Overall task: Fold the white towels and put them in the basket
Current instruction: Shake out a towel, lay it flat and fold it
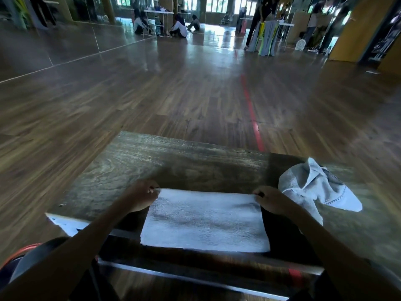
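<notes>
Counting the cloths gives two white towels, both on one low wooden table (134,161): a flat towel (205,222) spread at the table's near middle, and a crumpled towel (312,187) heaped just to the right of it, toward the table's right end. Two bare hands work the flat towel, one at each far corner. The left hand (141,197) is closed in a pinch on the far-left corner, knuckles up, forearm running back toward the near-left of the table. The right hand (272,200) is likewise closed on the far-right corner, fingers curled under the edge, forearm reaching back to the near-right. Between them the far edge is pulled straight and taut. This towel is a plain rectangle of nubby terry, its near edge lying along the table's near side. The crumpled one shows soft folds and a woven band with a small checked trim. Grain on the table is dark, worn and streaked; it stands on a glossy plank floor (195,94) crossed by one red tape line (251,114) beyond the table. No basket can be made out
</notes>
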`<state>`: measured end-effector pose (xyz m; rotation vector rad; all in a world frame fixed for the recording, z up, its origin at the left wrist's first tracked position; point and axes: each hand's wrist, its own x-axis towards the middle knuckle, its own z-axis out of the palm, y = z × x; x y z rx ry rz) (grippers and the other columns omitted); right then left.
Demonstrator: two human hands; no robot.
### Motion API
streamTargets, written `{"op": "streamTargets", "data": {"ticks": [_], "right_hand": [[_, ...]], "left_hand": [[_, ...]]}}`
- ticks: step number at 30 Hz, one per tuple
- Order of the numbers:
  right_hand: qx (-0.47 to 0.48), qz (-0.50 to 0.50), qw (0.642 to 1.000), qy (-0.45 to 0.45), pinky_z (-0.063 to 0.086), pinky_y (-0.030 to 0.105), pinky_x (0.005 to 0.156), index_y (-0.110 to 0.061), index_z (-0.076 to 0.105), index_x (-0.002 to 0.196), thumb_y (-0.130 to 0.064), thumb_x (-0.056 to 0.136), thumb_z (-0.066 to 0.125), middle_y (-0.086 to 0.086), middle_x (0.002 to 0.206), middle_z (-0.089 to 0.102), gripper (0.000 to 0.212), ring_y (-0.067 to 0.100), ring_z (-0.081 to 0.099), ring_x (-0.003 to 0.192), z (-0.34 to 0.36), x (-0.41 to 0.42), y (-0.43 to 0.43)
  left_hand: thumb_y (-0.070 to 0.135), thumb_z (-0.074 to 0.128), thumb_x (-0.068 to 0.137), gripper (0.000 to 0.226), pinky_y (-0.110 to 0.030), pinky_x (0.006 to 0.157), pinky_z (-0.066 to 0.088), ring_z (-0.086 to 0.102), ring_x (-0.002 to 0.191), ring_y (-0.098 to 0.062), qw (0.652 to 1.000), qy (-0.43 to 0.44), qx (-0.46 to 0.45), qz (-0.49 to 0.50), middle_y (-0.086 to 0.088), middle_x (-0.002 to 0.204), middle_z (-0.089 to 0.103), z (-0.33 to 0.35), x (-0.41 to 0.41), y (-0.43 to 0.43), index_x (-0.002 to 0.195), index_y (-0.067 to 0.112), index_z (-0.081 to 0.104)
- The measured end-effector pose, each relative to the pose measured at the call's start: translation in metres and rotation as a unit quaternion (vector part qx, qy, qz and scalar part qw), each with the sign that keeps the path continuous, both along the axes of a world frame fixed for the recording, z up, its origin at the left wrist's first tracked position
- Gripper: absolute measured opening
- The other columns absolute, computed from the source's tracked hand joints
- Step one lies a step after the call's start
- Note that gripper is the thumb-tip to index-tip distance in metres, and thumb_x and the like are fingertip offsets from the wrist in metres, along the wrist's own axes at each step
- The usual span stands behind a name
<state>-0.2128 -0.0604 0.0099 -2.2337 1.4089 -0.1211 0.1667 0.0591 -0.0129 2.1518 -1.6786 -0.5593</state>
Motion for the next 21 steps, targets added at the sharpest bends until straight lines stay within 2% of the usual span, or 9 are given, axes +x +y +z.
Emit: {"op": "streamTargets", "data": {"ticks": [2, 3, 4, 6, 8, 11, 13, 16, 21], "right_hand": [[0.004, 0.0, 0.999, 0.033, 0.038, 0.014, 0.06, -0.002, 0.067, 0.086, -0.013, 0.09, 0.051, -0.001, 0.076, 0.057, 0.02, 0.016, 0.058, 0.077, -0.002, 0.004, -0.013], [0.007, 0.006, 0.999, 0.052, 0.04, 0.019, 0.063, 0.0, 0.067, 0.083, -0.015, 0.087, 0.049, 0.002, 0.075, 0.058, 0.024, 0.019, 0.058, 0.079, -0.001, 0.006, -0.018], [0.011, 0.014, 0.997, 0.074, 0.041, 0.024, 0.07, 0.001, 0.067, 0.083, -0.016, 0.084, 0.048, 0.006, 0.082, 0.059, 0.025, 0.022, 0.058, 0.087, -0.003, 0.008, -0.025], [-0.008, 0.026, 0.991, 0.134, 0.041, 0.033, 0.09, -0.008, 0.066, 0.098, -0.016, 0.081, 0.051, 0.009, 0.111, 0.054, 0.025, 0.025, 0.048, 0.112, -0.005, 0.018, -0.031], [-0.043, 0.037, 0.99, 0.129, 0.039, 0.037, 0.096, -0.016, 0.058, 0.115, -0.021, 0.085, 0.053, 0.006, 0.123, 0.048, 0.031, 0.023, 0.041, 0.119, -0.003, 0.035, -0.028], [-0.053, 0.095, 0.993, 0.046, 0.04, 0.033, 0.091, -0.021, 0.056, 0.121, -0.031, 0.092, 0.052, 0.0, 0.119, 0.054, 0.031, 0.012, 0.048, 0.106, 0.002, 0.066, -0.017], [-0.021, 0.127, 0.992, 0.014, 0.042, 0.028, 0.082, -0.02, 0.058, 0.12, -0.03, 0.093, 0.053, -0.002, 0.113, 0.058, 0.029, 0.008, 0.051, 0.097, 0.002, 0.081, -0.012], [-0.03, 0.139, 0.99, -0.023, 0.045, 0.023, 0.075, -0.018, 0.064, 0.112, -0.028, 0.092, 0.057, -0.004, 0.102, 0.064, 0.024, 0.005, 0.055, 0.088, -0.005, 0.095, -0.01], [-0.069, 0.128, 0.989, -0.033, 0.034, 0.023, 0.062, -0.022, 0.069, 0.087, -0.029, 0.087, 0.062, -0.018, 0.073, 0.056, 0.009, -0.006, 0.047, 0.066, -0.023, 0.101, -0.012]], "left_hand": [[0.024, 0.054, 0.085, 0.011, -0.025, 0.069, 0.044, 0.063, 0.082, -0.017, 1.0, -0.029, 0.001, 0.01, 0.004, 0.084, 0.068, 0.001, -0.004, -0.013, 0.081, 0.03, 0.063], [0.027, 0.054, 0.085, 0.012, -0.027, 0.079, 0.045, 0.063, 0.089, -0.018, 0.998, -0.06, -0.001, 0.008, 0.004, 0.092, 0.068, 0.002, -0.007, -0.018, 0.089, 0.031, 0.065], [0.03, 0.054, 0.086, 0.018, -0.03, 0.089, 0.041, 0.062, 0.098, -0.018, 0.995, -0.095, 0.0, -0.003, 0.005, 0.102, 0.065, 0.003, -0.011, -0.022, 0.101, 0.032, 0.064], [0.035, 0.053, 0.089, 0.034, -0.035, 0.101, 0.03, 0.053, 0.115, -0.017, 0.99, -0.132, -0.008, -0.044, 0.005, 0.12, 0.057, 0.003, -0.021, -0.027, 0.122, 0.031, 0.057], [0.046, 0.043, 0.09, 0.043, -0.036, 0.106, 0.024, 0.046, 0.123, -0.015, 0.987, -0.128, -0.042, -0.092, 0.007, 0.126, 0.054, 0.001, -0.033, -0.03, 0.128, 0.03, 0.055], [0.054, 0.025, 0.086, 0.054, -0.034, 0.099, 0.027, 0.054, 0.111, -0.011, 0.977, -0.124, -0.086, -0.149, 0.011, 0.112, 0.063, -0.006, -0.052, -0.037, 0.118, 0.031, 0.062], [0.046, 0.034, 0.092, 0.04, -0.033, 0.095, 0.031, 0.058, 0.102, -0.01, 0.976, -0.114, -0.104, -0.154, 0.011, 0.103, 0.065, -0.01, -0.061, -0.044, 0.113, 0.03, 0.065], [0.037, 0.049, 0.094, 0.024, -0.034, 0.093, 0.035, 0.06, 0.096, -0.011, 0.977, -0.098, -0.127, -0.143, 0.01, 0.098, 0.065, -0.012, -0.072, -0.053, 0.108, 0.03, 0.068], [0.039, 0.056, 0.091, 0.017, -0.036, 0.099, 0.031, 0.058, 0.095, -0.007, 0.983, -0.088, -0.102, -0.126, 0.014, 0.093, 0.065, -0.012, -0.08, -0.06, 0.093, 0.03, 0.07]]}}
